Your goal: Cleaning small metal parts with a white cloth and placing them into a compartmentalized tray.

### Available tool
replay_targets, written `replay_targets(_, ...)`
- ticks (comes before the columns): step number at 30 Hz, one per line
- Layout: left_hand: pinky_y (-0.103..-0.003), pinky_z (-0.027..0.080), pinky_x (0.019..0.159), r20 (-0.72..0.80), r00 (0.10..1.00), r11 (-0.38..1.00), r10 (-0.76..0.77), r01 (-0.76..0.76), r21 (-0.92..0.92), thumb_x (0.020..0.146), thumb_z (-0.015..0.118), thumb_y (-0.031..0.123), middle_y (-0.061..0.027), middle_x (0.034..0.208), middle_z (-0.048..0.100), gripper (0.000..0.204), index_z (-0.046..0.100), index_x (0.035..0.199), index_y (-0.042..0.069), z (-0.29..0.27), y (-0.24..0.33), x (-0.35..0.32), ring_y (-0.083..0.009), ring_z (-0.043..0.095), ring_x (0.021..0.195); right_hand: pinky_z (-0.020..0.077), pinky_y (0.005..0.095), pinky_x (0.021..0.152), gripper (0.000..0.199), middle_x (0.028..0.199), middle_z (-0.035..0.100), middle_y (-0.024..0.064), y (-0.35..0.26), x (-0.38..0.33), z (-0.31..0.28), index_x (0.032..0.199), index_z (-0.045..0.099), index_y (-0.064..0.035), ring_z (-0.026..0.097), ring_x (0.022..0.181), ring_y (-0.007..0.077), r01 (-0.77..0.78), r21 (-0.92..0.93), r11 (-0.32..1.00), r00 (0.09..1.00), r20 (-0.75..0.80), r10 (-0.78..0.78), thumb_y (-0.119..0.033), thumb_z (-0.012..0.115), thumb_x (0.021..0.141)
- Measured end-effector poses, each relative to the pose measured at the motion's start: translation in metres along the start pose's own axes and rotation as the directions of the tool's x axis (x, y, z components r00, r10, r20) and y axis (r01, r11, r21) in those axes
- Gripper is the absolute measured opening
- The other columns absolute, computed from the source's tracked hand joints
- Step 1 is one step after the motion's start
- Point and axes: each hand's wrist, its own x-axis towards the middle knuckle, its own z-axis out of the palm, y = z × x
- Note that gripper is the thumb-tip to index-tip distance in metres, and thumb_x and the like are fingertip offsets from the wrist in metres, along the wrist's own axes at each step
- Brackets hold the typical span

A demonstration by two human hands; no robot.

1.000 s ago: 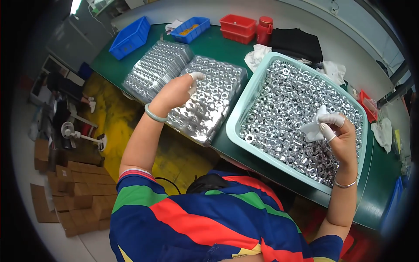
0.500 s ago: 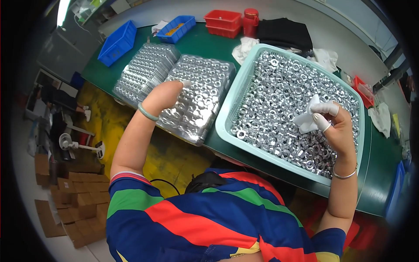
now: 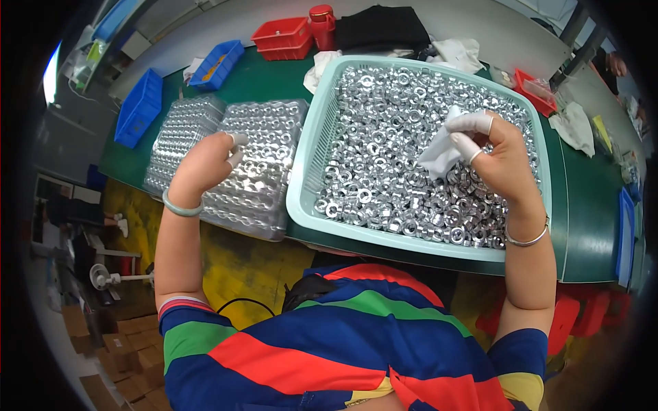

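Nuts (image 3: pixel 384 157): bright metal, shining glossy. Basket (image 3: pixel 301 198): smooth pale-green plastic. Trays (image 3: pixel 264 171): clear glossy plastic, glinting. Wiping cloth (image 3: pixel 439 154): white, matt. Table (image 3: pixel 582 226): lying matt green.

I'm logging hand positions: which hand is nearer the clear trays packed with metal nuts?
Left. The left hand rests on the clear trays; the right hand is over the pale green basket, holding a white cloth.

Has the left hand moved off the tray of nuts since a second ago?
No. The left hand stays on the tray, near the edge closest to the person, left of the basket.
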Motion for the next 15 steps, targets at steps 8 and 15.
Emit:
replay_targets(8, -0.031, 0.045, 0.064, -0.037, 0.812, 0.747, 0.583, -0.553, -0.369, 0.072, 0.058, 0.009, -0.0106, 0.078, 0.057, 0.015, 0.061, 0.086, 0.004, 0.025, 0.126, 0.049, -0.0238, 0.056, 0.07, 0.0434, 0.025, 0.068, 0.033, 0.094, 0.056, 0.008, 0.017, 0.008, -0.011, 0.106, 0.055, -0.007, 0.054, 0.08, 0.0163, 0.077, -0.551, 0.831, 0.92, -0.282, -0.272, -0.007, 0.06, 0.073)
replay_targets(15, -0.035, 0.044, 0.066, 0.298, 0.768, 0.824, 0.567, -0.52, -0.227, 0.069, 0.059, 0.011, -0.0107, 0.076, 0.055, 0.013, 0.06, 0.081, 0.007, 0.055, 0.169, 0.078, -0.0267, 0.056, 0.074, 0.0418, 0.0332, 0.073, 0.033, 0.088, 0.054, 0.0131, 0.022, 0.007, -0.012, 0.102, 0.056, -0.0058, 0.052, 0.082, 0.0281, 0.165, -0.436, 0.885, 0.943, -0.194, -0.271, -0.007, 0.06, 0.069)
